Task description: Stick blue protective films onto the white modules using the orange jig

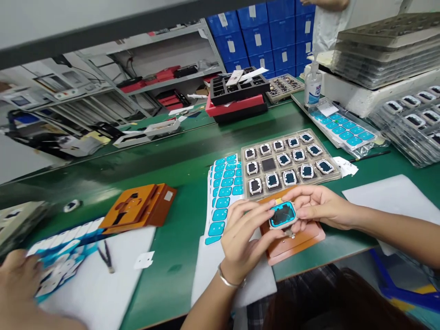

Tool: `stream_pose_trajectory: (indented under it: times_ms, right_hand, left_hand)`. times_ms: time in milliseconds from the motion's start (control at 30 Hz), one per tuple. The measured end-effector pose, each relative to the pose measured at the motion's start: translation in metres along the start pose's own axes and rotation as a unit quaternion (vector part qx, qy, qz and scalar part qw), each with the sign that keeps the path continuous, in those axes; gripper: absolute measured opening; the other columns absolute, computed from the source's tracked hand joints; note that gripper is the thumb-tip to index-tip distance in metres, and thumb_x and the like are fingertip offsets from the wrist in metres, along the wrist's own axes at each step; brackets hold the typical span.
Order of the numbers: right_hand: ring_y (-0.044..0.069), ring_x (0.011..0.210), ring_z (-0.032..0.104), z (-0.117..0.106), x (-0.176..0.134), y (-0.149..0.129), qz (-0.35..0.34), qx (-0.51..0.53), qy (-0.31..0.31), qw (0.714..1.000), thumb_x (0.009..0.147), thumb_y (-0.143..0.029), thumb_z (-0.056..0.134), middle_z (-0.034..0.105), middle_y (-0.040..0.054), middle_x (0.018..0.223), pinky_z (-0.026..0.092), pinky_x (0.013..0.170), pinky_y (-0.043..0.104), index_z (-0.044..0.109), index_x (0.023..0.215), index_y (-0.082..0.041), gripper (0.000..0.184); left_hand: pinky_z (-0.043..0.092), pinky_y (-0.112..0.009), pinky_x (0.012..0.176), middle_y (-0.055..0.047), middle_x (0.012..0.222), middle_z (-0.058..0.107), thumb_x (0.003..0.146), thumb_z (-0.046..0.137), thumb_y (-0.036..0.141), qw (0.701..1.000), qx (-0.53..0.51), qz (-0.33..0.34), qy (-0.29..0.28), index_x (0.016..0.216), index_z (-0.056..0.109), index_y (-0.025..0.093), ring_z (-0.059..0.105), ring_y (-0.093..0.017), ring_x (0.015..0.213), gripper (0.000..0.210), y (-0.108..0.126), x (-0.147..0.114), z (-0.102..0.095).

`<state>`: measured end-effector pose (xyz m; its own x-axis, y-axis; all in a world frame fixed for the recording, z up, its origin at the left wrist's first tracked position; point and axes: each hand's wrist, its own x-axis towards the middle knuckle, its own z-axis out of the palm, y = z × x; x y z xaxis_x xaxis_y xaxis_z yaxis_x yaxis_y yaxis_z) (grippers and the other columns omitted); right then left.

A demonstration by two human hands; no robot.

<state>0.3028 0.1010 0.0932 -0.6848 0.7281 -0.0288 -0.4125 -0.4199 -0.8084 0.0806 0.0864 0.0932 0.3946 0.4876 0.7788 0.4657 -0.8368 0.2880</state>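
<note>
A small square watch case [282,225] with a bright blue adhesive border around a dark inner area is held up between my two hands. On its right edge, my right hand [318,208] pinches it between thumb and fingers. From the other side, my left hand [245,231], with a metal bangle at the wrist, grips it, thumb below and fingertips over the left rim. Under the case lies an orange-brown fixture plate [302,245]. Just behind, a clear tray [245,176] holds rows of similar cases, and one pocket has no case in it.
Sheets of blue stickers [220,214] lie left of the tray. A white foam sheet [208,275] is under my left arm. Further left are an orange fixture [132,206], tweezers [107,257] and another person's blurred hand [20,288]. A pump bottle [312,85] and stacked trays [378,55] stand right.
</note>
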Motion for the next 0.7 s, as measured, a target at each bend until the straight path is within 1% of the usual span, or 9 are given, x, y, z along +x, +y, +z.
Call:
stream_pose_trajectory:
  times_ms: [167,267,300,367,433,467,500,567,700]
  right_hand:
    - [0.013,0.075,0.075,0.000,0.000,0.002,-0.001,-0.031,0.010,0.999,0.079,-0.028,0.081,0.074,0.0015,0.085,0.061,0.070,0.022,0.062,0.111,-0.017,0.040]
    - [0.013,0.072,0.074,-0.005,-0.001,0.002,-0.098,-0.166,0.032,0.981,0.080,-0.027,0.079,0.074,0.0018,0.087,0.061,0.068,0.023,0.065,0.111,-0.018,0.035]
    - [0.013,0.072,0.074,-0.009,0.000,0.001,-0.162,-0.248,0.047,0.954,0.082,-0.025,0.077,0.074,0.0022,0.088,0.061,0.068,0.024,0.066,0.111,-0.019,0.032]
    - [0.013,0.073,0.072,-0.018,0.001,-0.005,-0.297,-0.431,0.084,0.848,0.085,-0.021,0.073,0.075,0.0025,0.089,0.061,0.070,0.026,0.069,0.112,-0.021,0.027]
    - [0.014,0.078,0.071,-0.031,0.003,-0.012,-0.379,-0.573,0.113,0.718,0.089,-0.019,0.067,0.076,0.0027,0.092,0.060,0.073,0.028,0.071,0.112,-0.024,0.024]
    - [0.014,0.081,0.071,-0.037,0.005,-0.016,-0.395,-0.618,0.121,0.669,0.091,-0.018,0.064,0.076,0.0026,0.095,0.059,0.074,0.029,0.071,0.113,-0.025,0.025]
    - [0.015,0.083,0.071,-0.044,0.008,-0.020,-0.399,-0.648,0.125,0.637,0.092,-0.019,0.062,0.076,0.0024,0.097,0.059,0.075,0.029,0.070,0.115,-0.026,0.025]
    - [0.016,0.088,0.070,-0.058,0.015,-0.025,-0.384,-0.680,0.125,0.612,0.095,-0.020,0.059,0.075,0.0027,0.101,0.058,0.078,0.031,0.070,0.116,-0.026,0.025]
    - [0.018,0.095,0.069,-0.081,0.037,-0.031,-0.321,-0.709,0.111,0.618,0.096,-0.021,0.056,0.074,0.0053,0.106,0.056,0.084,0.035,0.070,0.117,-0.024,0.025]
  left_hand:
    - [0.053,-0.041,0.078,-0.004,0.107,0.069,0.086,0.073,0.027,0.998,0.037,0.021,0.046,0.104,0.066,0.027,0.060,-0.022,0.095,0.020,0.003,-0.003,-0.001]
    - [0.052,-0.037,0.079,-0.001,0.100,0.064,0.084,0.074,0.022,0.995,0.047,0.061,0.064,0.094,0.069,0.029,0.056,-0.019,0.093,0.013,-0.003,-0.003,0.000]
    - [0.052,-0.037,0.080,-0.001,0.099,0.063,0.085,0.073,0.021,0.994,0.055,0.067,0.069,0.091,0.069,0.029,0.056,-0.019,0.092,0.011,-0.008,-0.002,0.001]
    - [0.051,-0.037,0.083,-0.002,0.102,0.063,0.087,0.070,0.022,0.992,0.107,0.004,0.070,0.088,0.069,0.028,0.057,-0.019,0.096,0.006,-0.025,0.000,0.002]
    - [0.049,-0.040,0.092,-0.005,0.109,0.064,0.089,0.066,0.026,0.960,0.202,-0.189,0.030,0.092,0.069,0.024,0.057,-0.023,0.107,0.005,-0.047,0.002,0.002]
    - [0.047,-0.043,0.097,-0.007,0.118,0.063,0.090,0.064,0.028,0.916,0.247,-0.315,-0.023,0.099,0.069,0.024,0.054,-0.025,0.116,0.011,-0.059,0.003,0.003]
    - [0.047,-0.047,0.097,-0.011,0.124,0.061,0.091,0.062,0.030,0.891,0.262,-0.369,-0.045,0.107,0.068,0.021,0.052,-0.030,0.120,0.020,-0.070,0.002,0.004]
    - [0.046,-0.054,0.095,-0.016,0.129,0.059,0.091,0.061,0.034,0.855,0.274,-0.434,-0.077,0.114,0.065,0.016,0.049,-0.037,0.124,0.030,-0.087,0.001,0.006]
    - [0.044,-0.052,0.098,-0.018,0.131,0.057,0.086,0.066,0.035,0.826,0.262,-0.484,-0.124,0.112,0.067,0.016,0.049,-0.038,0.125,0.031,-0.100,-0.004,0.012]
